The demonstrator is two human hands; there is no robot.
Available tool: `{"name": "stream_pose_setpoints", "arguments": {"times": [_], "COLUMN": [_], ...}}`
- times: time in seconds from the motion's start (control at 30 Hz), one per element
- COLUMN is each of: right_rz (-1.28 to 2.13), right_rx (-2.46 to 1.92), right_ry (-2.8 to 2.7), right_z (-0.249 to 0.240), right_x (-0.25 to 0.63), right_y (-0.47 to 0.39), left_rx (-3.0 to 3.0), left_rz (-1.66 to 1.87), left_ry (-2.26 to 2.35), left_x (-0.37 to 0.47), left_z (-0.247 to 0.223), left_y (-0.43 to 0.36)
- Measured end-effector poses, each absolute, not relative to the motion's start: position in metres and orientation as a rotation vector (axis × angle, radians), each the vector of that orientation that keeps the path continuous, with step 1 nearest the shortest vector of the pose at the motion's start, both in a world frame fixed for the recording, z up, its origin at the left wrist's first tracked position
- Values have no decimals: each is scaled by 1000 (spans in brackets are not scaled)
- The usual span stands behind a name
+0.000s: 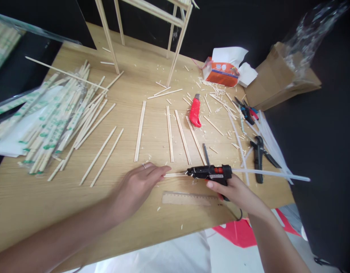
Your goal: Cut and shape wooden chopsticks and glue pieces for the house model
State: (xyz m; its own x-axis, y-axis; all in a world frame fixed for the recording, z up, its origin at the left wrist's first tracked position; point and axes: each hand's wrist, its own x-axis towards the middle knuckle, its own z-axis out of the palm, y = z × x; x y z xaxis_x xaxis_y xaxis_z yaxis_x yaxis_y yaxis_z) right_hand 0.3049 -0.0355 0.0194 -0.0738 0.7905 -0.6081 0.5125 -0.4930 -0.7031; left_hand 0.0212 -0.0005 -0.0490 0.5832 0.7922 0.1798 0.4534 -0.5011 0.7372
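Near the front middle of the table, my left hand (137, 185) pinches the left end of a pair of wooden sticks (175, 175) lying side by side. My right hand (234, 191) is wrapped round the handle of a black glue gun (210, 171), whose nozzle points left at the right part of those sticks. A long clear glue stick (271, 173) juts out of the gun's back. Just below lies a transparent ruler (189, 198). Several paired sticks (182, 136) rest above my hands, beside a red cutter (195, 111).
Bundled chopsticks (49, 121) in plastic cover the left side. A stick frame (154, 13) stands at the back. Farther right are an orange tissue box (222, 72), a cardboard box (277, 77), pliers (245, 112), a black cutting tool (258, 159) and scattered offcuts.
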Motion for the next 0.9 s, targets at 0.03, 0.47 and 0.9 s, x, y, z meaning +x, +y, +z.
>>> {"name": "stream_pose_setpoints", "arguments": {"times": [0.03, 0.47, 0.9], "right_rz": [1608, 1653, 1524], "right_rx": [-1938, -1904, -1962], "right_ry": [-1412, -1457, -1436], "right_z": [19, 21, 24], "right_x": [303, 299, 324], "right_y": [-35, -33, -40], "left_rx": [2167, 2182, 2184], "left_rz": [671, 666, 668], "left_ry": [984, 981, 984], "left_x": [21, 21, 20], "left_z": [-49, -50, -50], "left_y": [0, 0, -1]}}
